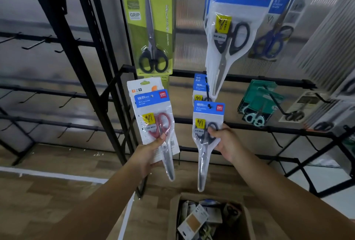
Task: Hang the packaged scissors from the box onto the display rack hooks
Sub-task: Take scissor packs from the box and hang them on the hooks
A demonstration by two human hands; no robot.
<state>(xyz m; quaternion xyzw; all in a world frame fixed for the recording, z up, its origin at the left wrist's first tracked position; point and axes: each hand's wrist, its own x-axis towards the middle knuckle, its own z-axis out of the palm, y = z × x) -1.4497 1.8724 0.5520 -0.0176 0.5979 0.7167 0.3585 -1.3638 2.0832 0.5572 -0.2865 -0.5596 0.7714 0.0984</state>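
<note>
A: Start at the right hand. What is it doing?

B: Its fingers are curled round the black pack at the handle end, thumb on the front. The pack's hole sits at the tip of a hook, in front of other packs of the same kind, so I judge it is being threaded on or is just on. Which of the two I cannot tell.

A: And the left hand?

B: Clamped on a small stack: the red pack in front, thumb across the handles, with at least one white card behind it. That stack is held up beside the rack, touching no hook.

A: How will these packs handle?

B: Light, I would say, with a thin clear pouch that flexes and is probably slick. The scissors inside give the only stiffness, so gripping over the handles, as both hands do, looks right. The blue header is floppy; the hole may need steadying near the top to meet a hook.

A: Further out?

B: Bigger packs hang above, teal ones to the right. The box sits below, more packs inside.
</note>
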